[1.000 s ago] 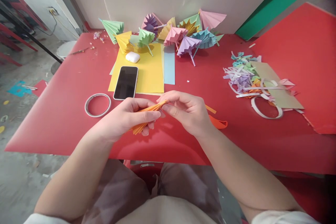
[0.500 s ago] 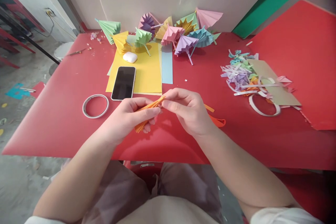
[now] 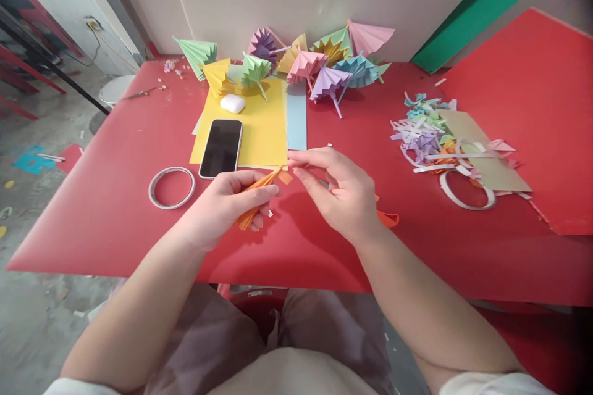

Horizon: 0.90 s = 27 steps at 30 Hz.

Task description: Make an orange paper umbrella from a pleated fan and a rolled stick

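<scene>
My left hand [image 3: 236, 200] is closed around an orange pleated paper umbrella top [image 3: 259, 194], folded into a narrow bundle with its point towards the upper right. A small orange paper flap [image 3: 285, 178] sticks out beside that point. Just right of the tip is my right hand [image 3: 336, 188], thumb and fingertips drawn close together in a pinch. Whatever is between those fingertips is too small to make out. Behind my right wrist lies a piece of orange paper [image 3: 388, 218], partly hidden.
Several finished paper umbrellas [image 3: 328, 80] stand along the back wall. A phone [image 3: 221, 148] and a white earbud case [image 3: 232, 103] rest on yellow paper [image 3: 264, 136]. Tape rolls lie left [image 3: 172, 187] and right [image 3: 467, 191], the latter by paper scraps [image 3: 421, 136] on the red table [image 3: 115, 210].
My right hand has drawn back from the tip of the orange paper, and the small flap there now shows. My left hand still holds the bundle. The view has shifted slightly.
</scene>
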Motion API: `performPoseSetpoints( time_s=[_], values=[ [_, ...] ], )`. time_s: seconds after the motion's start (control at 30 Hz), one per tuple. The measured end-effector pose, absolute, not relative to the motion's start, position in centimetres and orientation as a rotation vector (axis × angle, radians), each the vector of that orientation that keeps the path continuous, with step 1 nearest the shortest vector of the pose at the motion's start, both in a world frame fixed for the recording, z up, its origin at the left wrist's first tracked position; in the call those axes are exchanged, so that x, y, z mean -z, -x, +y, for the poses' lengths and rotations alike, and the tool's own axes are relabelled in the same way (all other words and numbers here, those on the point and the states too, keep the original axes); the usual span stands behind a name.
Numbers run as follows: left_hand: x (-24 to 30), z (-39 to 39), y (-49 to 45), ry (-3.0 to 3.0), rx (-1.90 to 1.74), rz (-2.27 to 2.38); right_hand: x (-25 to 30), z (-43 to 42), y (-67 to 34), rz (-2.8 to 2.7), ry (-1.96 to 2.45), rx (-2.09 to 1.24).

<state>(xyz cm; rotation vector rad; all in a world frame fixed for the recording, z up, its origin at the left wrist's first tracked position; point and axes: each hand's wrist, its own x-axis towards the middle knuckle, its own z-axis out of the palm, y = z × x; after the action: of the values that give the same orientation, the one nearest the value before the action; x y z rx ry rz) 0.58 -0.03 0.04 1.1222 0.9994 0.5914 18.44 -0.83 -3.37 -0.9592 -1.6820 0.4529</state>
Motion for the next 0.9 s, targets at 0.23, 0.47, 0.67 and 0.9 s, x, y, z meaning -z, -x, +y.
performPoseSetpoints(
  time_s=[0.23,0.47,0.67,0.9],
  values=[
    [-0.2,-0.1,-0.8,-1.158,-0.474,0.971,3.6,-0.5,-18.4,-1.875,0.729,0.034],
    [-0.2,0.1,-0.6,-1.275,-0.413,1.014,3.6,-0.5,-18.6,-1.913,0.711,0.077],
    [-0.9,-0.2,-0.3,-1.587,-0.370,1.186,3.4,-0.7,-18.5,-1.971,0.760,-0.074],
    [-1.0,-1.4,-0.5,-2.031,-0.423,1.385,3.0,-1.2,-18.3,-1.924,0.874,-0.283]
  ],
)
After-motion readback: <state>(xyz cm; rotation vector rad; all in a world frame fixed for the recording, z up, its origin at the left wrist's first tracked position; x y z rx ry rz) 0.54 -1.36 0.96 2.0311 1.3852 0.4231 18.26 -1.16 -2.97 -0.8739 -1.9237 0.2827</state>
